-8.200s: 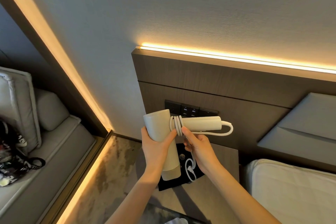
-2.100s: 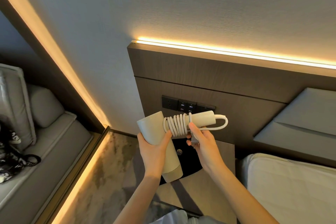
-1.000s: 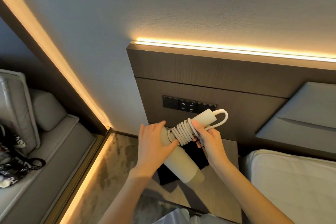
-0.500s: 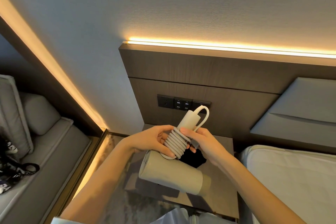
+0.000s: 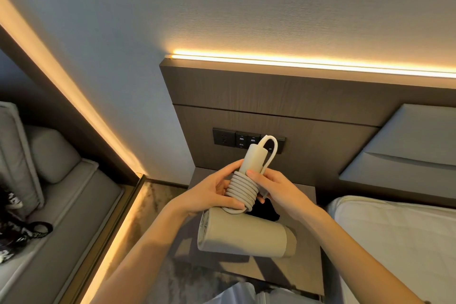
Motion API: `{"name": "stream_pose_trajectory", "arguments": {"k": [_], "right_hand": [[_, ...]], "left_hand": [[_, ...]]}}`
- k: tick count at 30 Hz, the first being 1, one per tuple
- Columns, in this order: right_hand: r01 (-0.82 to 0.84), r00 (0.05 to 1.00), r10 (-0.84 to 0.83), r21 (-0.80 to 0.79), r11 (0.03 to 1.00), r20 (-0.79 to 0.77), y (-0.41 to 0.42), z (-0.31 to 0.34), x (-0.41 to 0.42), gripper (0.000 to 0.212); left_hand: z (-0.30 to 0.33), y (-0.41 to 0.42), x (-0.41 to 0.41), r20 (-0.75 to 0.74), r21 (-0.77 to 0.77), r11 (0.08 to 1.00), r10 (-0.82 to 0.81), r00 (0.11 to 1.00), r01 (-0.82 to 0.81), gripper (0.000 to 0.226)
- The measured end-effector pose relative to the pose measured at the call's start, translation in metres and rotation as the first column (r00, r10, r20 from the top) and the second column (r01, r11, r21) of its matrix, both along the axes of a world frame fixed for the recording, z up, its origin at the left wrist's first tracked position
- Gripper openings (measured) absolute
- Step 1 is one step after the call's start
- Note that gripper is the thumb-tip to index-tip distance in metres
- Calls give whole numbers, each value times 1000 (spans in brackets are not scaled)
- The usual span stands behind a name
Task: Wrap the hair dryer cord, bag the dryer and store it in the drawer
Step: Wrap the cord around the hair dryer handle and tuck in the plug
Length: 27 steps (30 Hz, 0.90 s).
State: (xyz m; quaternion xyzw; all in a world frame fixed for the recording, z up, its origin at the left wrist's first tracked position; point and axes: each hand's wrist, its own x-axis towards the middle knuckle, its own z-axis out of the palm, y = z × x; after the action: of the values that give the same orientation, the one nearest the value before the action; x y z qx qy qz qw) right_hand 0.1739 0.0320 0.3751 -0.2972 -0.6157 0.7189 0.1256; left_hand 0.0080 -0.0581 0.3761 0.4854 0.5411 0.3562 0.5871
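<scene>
Above a bedside surface [image 5: 308,266], a beige hair dryer [image 5: 243,239] is being held handle-up, its cord [image 5: 240,191] coiled tightly around the handle. Left hand [image 5: 212,195] is grasping the coils; right hand [image 5: 278,192] is pinching the cord's loose end. It looks light, rigid and smooth; the handle seems the safest hold. A dark bag [image 5: 267,212] is lying behind; its contents are hidden.

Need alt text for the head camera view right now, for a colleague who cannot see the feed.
Two bare hands hold a beige hair dryer over a wooden nightstand: the left hand grips its handle, where the beige cord is coiled in tight loops, and the right hand pinches the cord's end. A black pouch lies beneath, a black wall socket panel behind.
</scene>
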Motion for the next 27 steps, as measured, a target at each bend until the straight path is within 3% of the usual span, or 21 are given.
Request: {"name": "stream_pose_trajectory", "arguments": {"k": [5,17,21,27], "right_hand": [[73,996,-71,42,996,-60,12,9,1,44],[72,996,-61,169,983,-67,14,26,-6,15],[75,995,-66,130,989,-74,9,24,-3,29],[82,991,-74,68,994,-115,7,22,0,33]], "left_hand": [[4,-3,1,65,5,1000,-16,998,16,77],[-2,1,10,10,106,983,147,989,-148,70],[1,2,8,34,91,987,128,991,-130,71],[9,-1,2,-174,77,994,89,981,-76,45]]}}
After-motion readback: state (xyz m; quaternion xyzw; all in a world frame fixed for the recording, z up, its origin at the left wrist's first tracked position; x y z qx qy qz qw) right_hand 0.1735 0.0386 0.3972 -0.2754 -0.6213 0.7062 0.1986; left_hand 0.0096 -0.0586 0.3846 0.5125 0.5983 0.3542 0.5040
